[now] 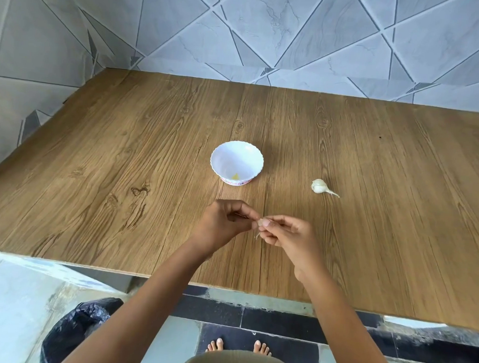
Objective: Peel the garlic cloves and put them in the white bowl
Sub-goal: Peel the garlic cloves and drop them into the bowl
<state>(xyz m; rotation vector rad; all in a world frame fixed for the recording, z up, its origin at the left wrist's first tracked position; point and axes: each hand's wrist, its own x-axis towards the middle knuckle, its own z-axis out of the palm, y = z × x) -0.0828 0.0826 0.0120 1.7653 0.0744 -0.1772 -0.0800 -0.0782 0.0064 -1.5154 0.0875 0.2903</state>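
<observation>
A small garlic clove point(261, 223) is held above the wooden table, between both hands. My left hand point(221, 225) pinches it from the left with thumb and forefinger. My right hand point(288, 235) pinches it from the right, and a thin strip of skin hangs below the clove. The white bowl point(220, 156) with a scalloped rim stands beyond the hands, with one small yellowish piece point(235, 176) at its bottom. A garlic bulb point(320, 186) with a stem lies to the right of the bowl.
The wooden table point(122, 160) stands against a tiled wall at the back and left. A bin lined with a black bag point(83, 329) stands on the floor under the table's near left edge. My bare feet show below.
</observation>
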